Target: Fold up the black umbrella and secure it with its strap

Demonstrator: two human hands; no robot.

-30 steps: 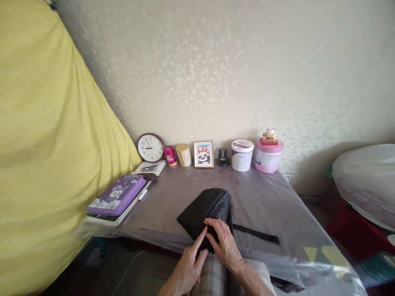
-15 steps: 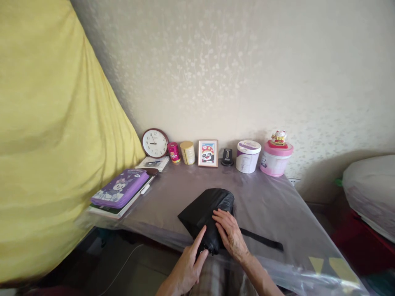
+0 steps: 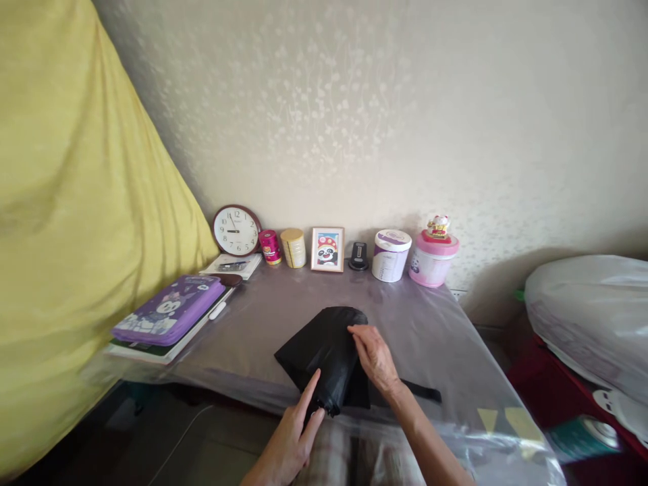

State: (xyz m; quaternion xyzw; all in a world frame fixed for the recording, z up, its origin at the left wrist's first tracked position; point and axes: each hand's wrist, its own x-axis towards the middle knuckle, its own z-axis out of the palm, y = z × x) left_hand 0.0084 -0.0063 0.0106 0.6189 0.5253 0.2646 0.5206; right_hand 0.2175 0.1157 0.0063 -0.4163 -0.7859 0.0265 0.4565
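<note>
A black folding umbrella [image 3: 324, 337], collapsed with its canopy fabric loose, lies near the front edge of the table. My left hand [image 3: 293, 435] grips its near end, index finger stretched along the fabric and thumb by the tip. On the right side of the canopy, my right hand [image 3: 375, 358] has its fingers drawn together, pinching the fabric. A black strap [image 3: 425, 391] sticks out to the right from beneath my right forearm. The umbrella's handle is mostly hidden by my left hand.
Along the wall stand a round clock [image 3: 236, 231], a pink can [image 3: 270, 247], a picture frame [image 3: 327, 250], a purple-white tub [image 3: 391, 256] and a pink tub [image 3: 433, 260] topped by a cat figurine. A purple case [image 3: 169, 309] rests on books at left, beside a yellow curtain [image 3: 75, 236].
My right hand has gone from lying flat on the canopy to pinching its right side. More fabric shows spread beneath it. The view has shifted right; my left hand keeps its grip.
</note>
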